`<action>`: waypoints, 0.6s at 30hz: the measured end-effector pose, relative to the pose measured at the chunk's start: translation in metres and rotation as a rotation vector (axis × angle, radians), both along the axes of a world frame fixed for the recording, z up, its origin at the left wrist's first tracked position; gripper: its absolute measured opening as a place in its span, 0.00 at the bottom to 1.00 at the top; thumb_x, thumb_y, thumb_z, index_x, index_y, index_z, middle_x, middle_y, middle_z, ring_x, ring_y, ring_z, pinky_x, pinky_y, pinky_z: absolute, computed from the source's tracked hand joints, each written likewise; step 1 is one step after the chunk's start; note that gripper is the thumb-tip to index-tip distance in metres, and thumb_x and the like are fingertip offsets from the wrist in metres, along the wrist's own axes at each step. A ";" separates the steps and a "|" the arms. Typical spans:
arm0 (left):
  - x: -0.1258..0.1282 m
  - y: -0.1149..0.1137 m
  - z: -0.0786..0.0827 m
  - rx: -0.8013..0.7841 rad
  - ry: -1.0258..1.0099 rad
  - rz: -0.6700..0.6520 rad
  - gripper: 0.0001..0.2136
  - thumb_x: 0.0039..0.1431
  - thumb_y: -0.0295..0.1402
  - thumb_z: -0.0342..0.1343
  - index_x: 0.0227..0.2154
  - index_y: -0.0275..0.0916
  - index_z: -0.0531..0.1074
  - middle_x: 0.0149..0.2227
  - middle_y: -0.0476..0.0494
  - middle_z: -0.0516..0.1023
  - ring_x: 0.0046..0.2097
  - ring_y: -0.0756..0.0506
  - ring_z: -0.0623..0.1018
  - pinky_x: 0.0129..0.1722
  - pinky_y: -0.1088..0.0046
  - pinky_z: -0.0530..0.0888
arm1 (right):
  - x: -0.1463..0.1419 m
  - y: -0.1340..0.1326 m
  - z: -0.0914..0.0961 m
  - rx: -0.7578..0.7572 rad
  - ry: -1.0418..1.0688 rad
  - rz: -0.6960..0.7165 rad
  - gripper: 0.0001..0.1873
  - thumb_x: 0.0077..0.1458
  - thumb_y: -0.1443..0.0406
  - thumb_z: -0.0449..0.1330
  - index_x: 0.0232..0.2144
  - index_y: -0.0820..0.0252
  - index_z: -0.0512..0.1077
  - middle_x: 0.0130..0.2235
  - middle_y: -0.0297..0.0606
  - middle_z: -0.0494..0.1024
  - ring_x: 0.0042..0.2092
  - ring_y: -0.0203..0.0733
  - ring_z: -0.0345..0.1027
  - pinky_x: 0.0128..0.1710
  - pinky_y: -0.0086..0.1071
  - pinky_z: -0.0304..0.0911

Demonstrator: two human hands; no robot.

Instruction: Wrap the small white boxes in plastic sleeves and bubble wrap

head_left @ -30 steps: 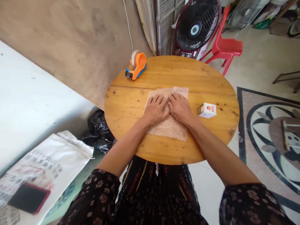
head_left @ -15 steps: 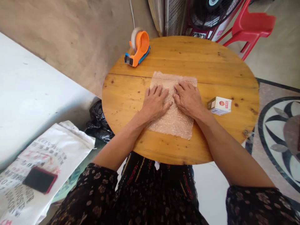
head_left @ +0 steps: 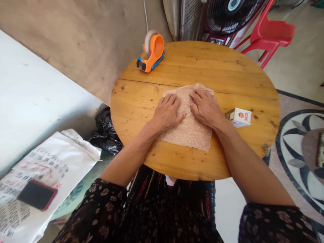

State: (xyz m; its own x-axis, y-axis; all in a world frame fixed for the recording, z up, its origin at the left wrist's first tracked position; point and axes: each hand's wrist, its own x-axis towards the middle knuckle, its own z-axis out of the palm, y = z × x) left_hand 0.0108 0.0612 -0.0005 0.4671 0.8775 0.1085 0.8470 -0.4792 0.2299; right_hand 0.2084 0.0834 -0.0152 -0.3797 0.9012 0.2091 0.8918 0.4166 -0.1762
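A roughly square sheet of clear bubble wrap (head_left: 188,135) lies on the round wooden table (head_left: 136,111), its far edge slightly raised and wrinkled. On its left side my left hand (head_left: 169,113) rests palm down, fingers stretched forward and thumb pointing inward. My right hand (head_left: 205,106) lies flat on the upper right part, its fingers spread a little. Neither hand grips anything. To the right of my right hand stands a small white box (head_left: 239,117) with a red print. An orange tape dispenser (head_left: 153,52) with a roll of tape sits near the far left edge.
A red plastic chair (head_left: 272,33) and a black fan (head_left: 233,15) stand beyond the table. At the left are a black plastic bag (head_left: 107,135) and a white printed sack (head_left: 68,152), with a phone (head_left: 37,195) on the sack. A wall borders the left side.
The far edge of the bubble wrap has lifted and bunched near my right hand; before it lay flatter. Both hands stay flat on the sheet. The view has shifted slightly.
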 end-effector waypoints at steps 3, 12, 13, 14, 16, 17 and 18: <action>-0.004 0.002 0.002 -0.022 0.007 -0.041 0.28 0.62 0.47 0.55 0.59 0.34 0.66 0.67 0.31 0.62 0.68 0.33 0.61 0.68 0.55 0.58 | 0.002 0.001 0.000 0.002 0.017 0.000 0.25 0.65 0.61 0.46 0.61 0.60 0.67 0.64 0.51 0.68 0.65 0.58 0.58 0.63 0.55 0.54; -0.016 0.006 -0.001 -0.060 -0.053 -0.094 0.28 0.66 0.47 0.50 0.65 0.37 0.62 0.69 0.33 0.60 0.71 0.34 0.57 0.70 0.54 0.56 | 0.002 0.004 -0.004 0.003 0.025 -0.051 0.27 0.62 0.61 0.49 0.61 0.59 0.68 0.66 0.51 0.64 0.65 0.62 0.57 0.62 0.59 0.54; -0.017 0.006 -0.002 -0.067 -0.066 -0.103 0.27 0.68 0.45 0.48 0.65 0.39 0.62 0.69 0.34 0.59 0.71 0.35 0.57 0.70 0.53 0.56 | 0.002 0.004 -0.004 0.001 0.023 -0.051 0.27 0.63 0.61 0.49 0.61 0.60 0.68 0.66 0.52 0.64 0.65 0.61 0.57 0.62 0.59 0.55; -0.018 0.007 -0.002 -0.081 -0.075 -0.112 0.26 0.69 0.45 0.47 0.66 0.41 0.61 0.70 0.35 0.58 0.71 0.35 0.56 0.70 0.52 0.55 | 0.002 0.004 -0.003 -0.003 0.021 -0.052 0.27 0.63 0.61 0.48 0.61 0.60 0.68 0.66 0.52 0.64 0.65 0.61 0.57 0.62 0.59 0.55; -0.019 0.007 -0.002 -0.124 -0.074 -0.135 0.29 0.66 0.48 0.51 0.66 0.44 0.62 0.72 0.36 0.54 0.73 0.32 0.53 0.70 0.50 0.53 | 0.002 0.004 -0.002 -0.009 0.017 -0.054 0.27 0.63 0.62 0.48 0.62 0.60 0.67 0.67 0.53 0.64 0.65 0.61 0.57 0.62 0.59 0.55; -0.019 0.008 -0.002 -0.151 -0.063 -0.147 0.32 0.63 0.52 0.55 0.66 0.44 0.62 0.73 0.35 0.52 0.73 0.30 0.51 0.70 0.48 0.51 | 0.002 0.004 -0.001 -0.012 0.016 -0.053 0.27 0.63 0.62 0.48 0.62 0.60 0.67 0.67 0.53 0.64 0.65 0.62 0.57 0.62 0.59 0.55; -0.019 0.009 -0.001 -0.178 -0.050 -0.156 0.35 0.59 0.55 0.58 0.66 0.45 0.63 0.73 0.35 0.50 0.73 0.28 0.49 0.70 0.46 0.50 | 0.002 0.004 -0.001 -0.014 0.015 -0.051 0.27 0.63 0.62 0.49 0.61 0.60 0.68 0.67 0.53 0.64 0.65 0.62 0.57 0.62 0.59 0.55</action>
State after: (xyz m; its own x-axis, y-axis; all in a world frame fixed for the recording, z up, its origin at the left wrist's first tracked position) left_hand -0.0083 0.0699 -0.0020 0.5963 0.8026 -0.0153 0.7516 -0.5515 0.3619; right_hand 0.2106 0.0869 -0.0158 -0.3299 0.9222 0.2020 0.9090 0.3680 -0.1956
